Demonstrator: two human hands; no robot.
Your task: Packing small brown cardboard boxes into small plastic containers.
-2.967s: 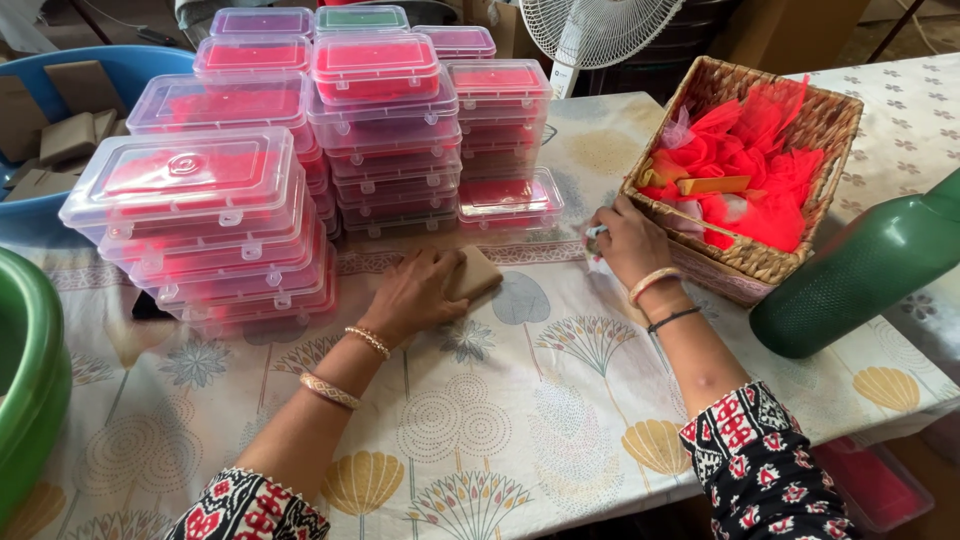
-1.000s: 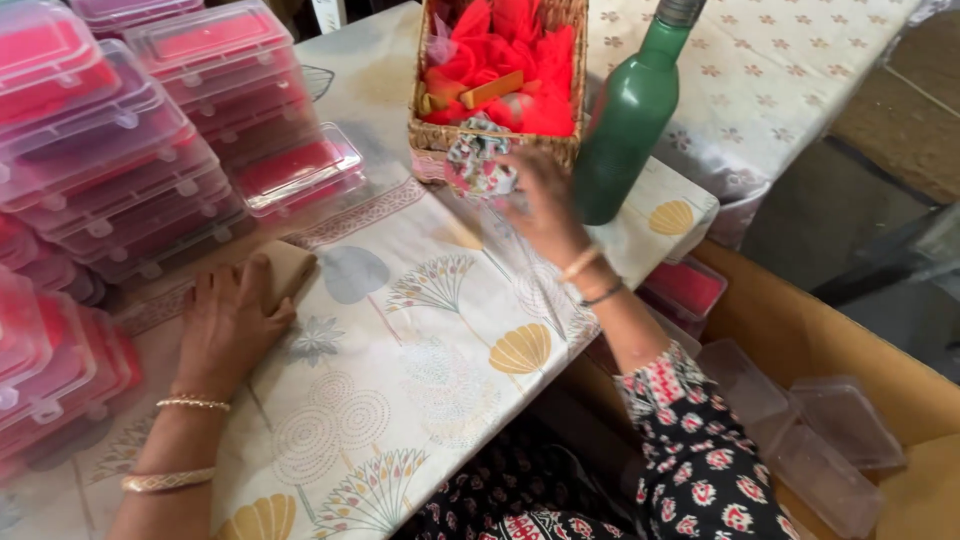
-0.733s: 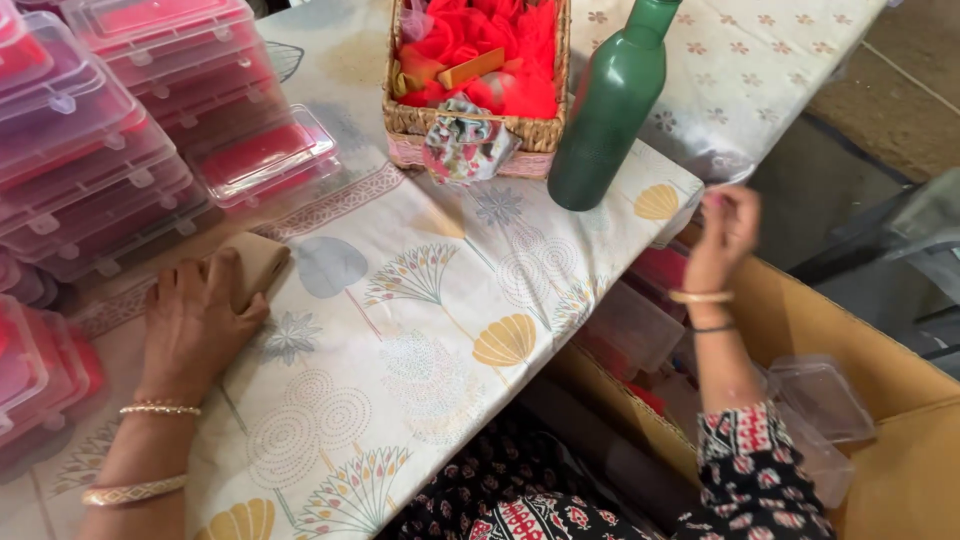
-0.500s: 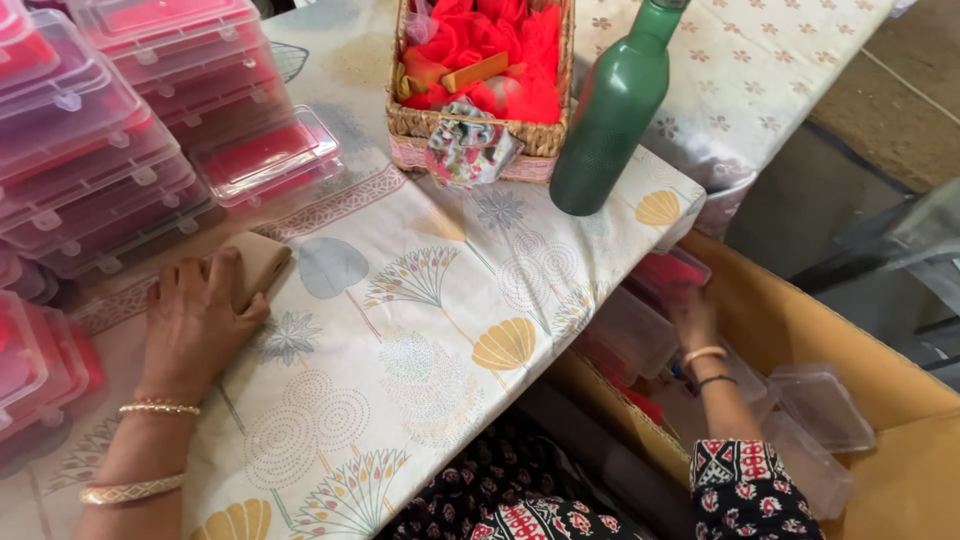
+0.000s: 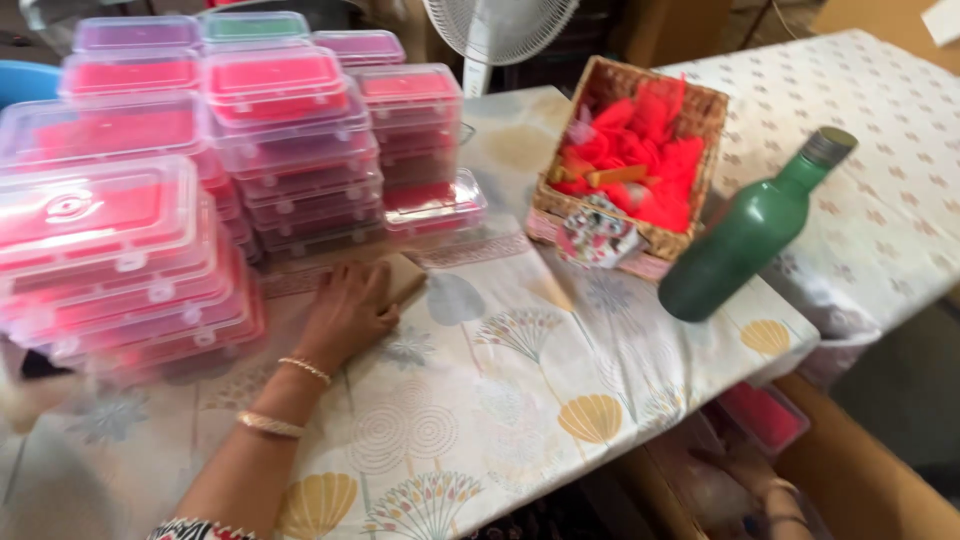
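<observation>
My left hand (image 5: 345, 315) lies palm down on the floral tablecloth (image 5: 520, 390), its fingers curled over a small flat brown block (image 5: 408, 274) just in front of the stacked boxes. Below the table's right edge, my right hand (image 5: 752, 472) is down inside a cardboard box (image 5: 870, 490), beside a clear plastic box (image 5: 700, 482). That hand is blurred and partly cut off, so what it grips is unclear. A red-filled clear box (image 5: 765, 415) sits just under the table edge near it.
Tall stacks of clear lidded boxes with red and pink contents (image 5: 280, 130) fill the left and back of the table. A wicker basket (image 5: 712, 120) of red net, with a patterned cloth scrap (image 5: 595, 235) on its rim, stands beside a green bottle (image 5: 745, 240). A white fan (image 5: 500, 25) is behind.
My right hand left the cloth scrap on the basket rim and dropped below the table into the cardboard box. The view swung back left over the table. My left hand stayed on the block.
</observation>
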